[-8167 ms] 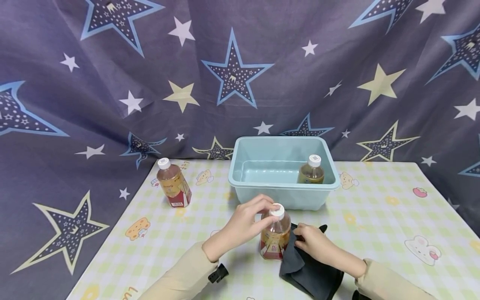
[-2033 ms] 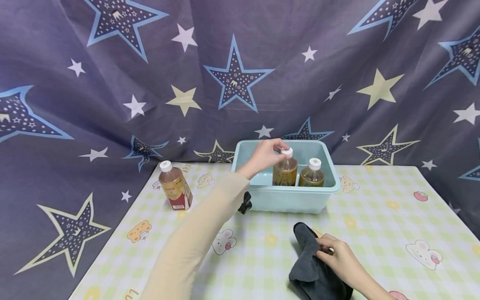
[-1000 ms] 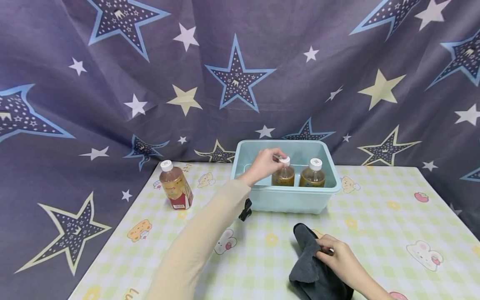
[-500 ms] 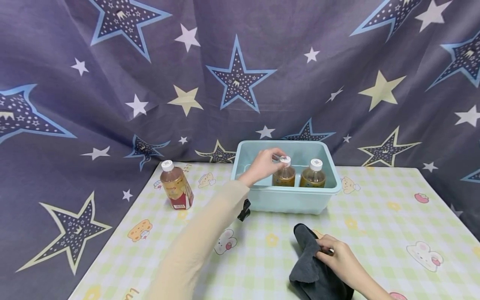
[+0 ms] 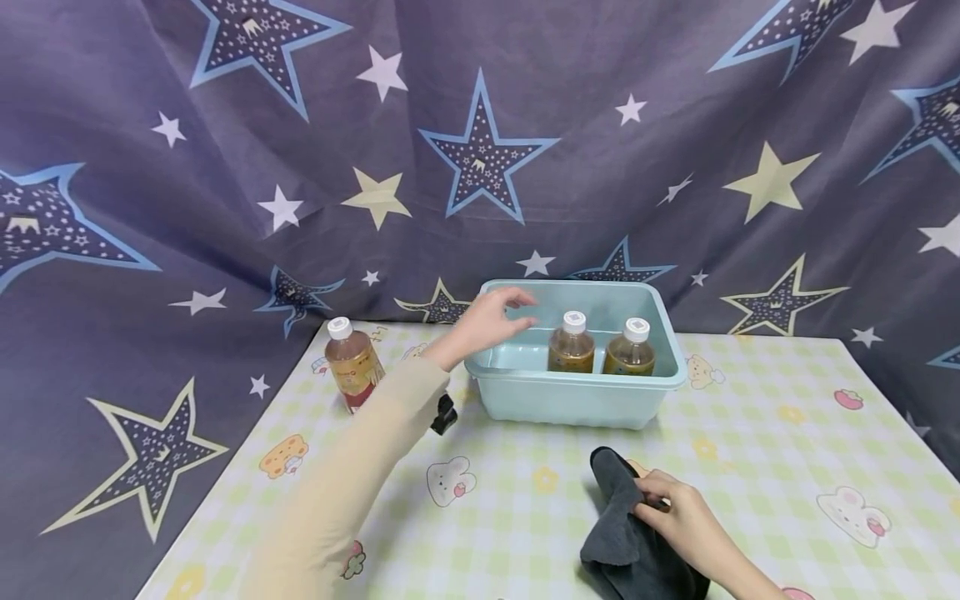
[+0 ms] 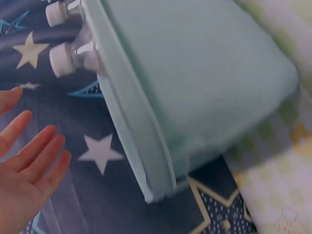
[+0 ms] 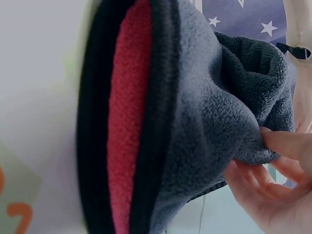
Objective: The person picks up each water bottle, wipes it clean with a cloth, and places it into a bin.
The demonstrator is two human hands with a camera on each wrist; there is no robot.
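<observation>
In the head view, my left hand (image 5: 487,323) hovers over the left end of a light blue plastic bin (image 5: 577,392), fingers spread and holding nothing. Two bottles of amber drink with white caps stand upright inside: the nearer-to-hand bottle (image 5: 572,352) at the middle and another bottle (image 5: 630,353) at the right. The left wrist view shows the open fingers (image 6: 41,161) apart from the bottle caps (image 6: 62,59). My right hand (image 5: 686,521) pinches a dark grey cloth (image 5: 622,533) bunched on the table. A red layer (image 7: 129,117) shows along its edge in the right wrist view.
A third bottle (image 5: 352,362) with a gold and red label stands at the table's back left, partly behind my left sleeve (image 5: 367,450). A checked tablecloth (image 5: 757,450) covers the table. Behind hangs a purple star-print curtain (image 5: 600,167).
The left hand set a bottle from the table in the bin beside the other, then let go of its cap and drew back left. The right hand keeps its pinch on the cloth.
</observation>
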